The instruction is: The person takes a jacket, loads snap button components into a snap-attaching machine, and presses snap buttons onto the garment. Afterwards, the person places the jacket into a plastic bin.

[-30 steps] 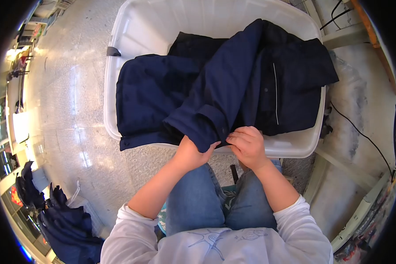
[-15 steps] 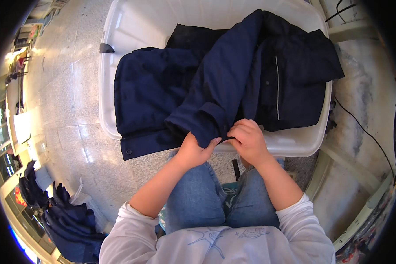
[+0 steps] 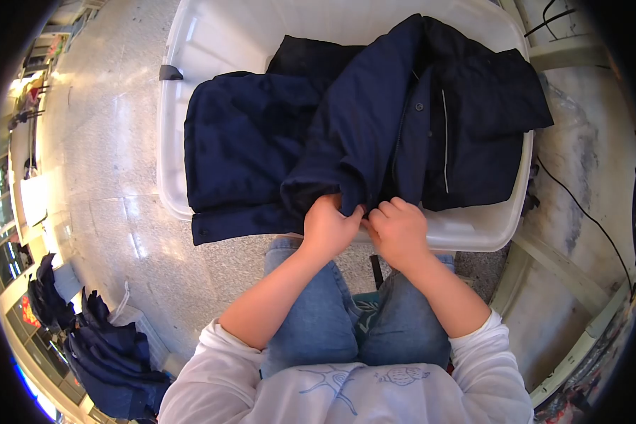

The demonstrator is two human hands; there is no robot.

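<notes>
A dark navy garment (image 3: 353, 127) with snap buttons and a thin light line lies across a white plastic bin, its lower edge hanging over the near rim. My left hand (image 3: 331, 225) is closed on the garment's near edge, with its fingers partly under the cloth. Right beside it, my right hand (image 3: 397, 230) pinches the same edge, fingers bent. The two hands nearly touch at the thumbs. Whatever lies between the fingertips is too small to make out.
The white bin (image 3: 168, 152) stands in front of my knees. More dark cloth (image 3: 116, 360) hangs at the lower left near a pale basket. A pale frame (image 3: 562, 265) and a black cable (image 3: 588, 212) are on the right. Speckled floor (image 3: 109, 141) shows at left.
My left hand has moved right and closer to my right hand. The cloth edge has shifted with it, the folded flap has turned under, and a snap button now shows on the front strip.
</notes>
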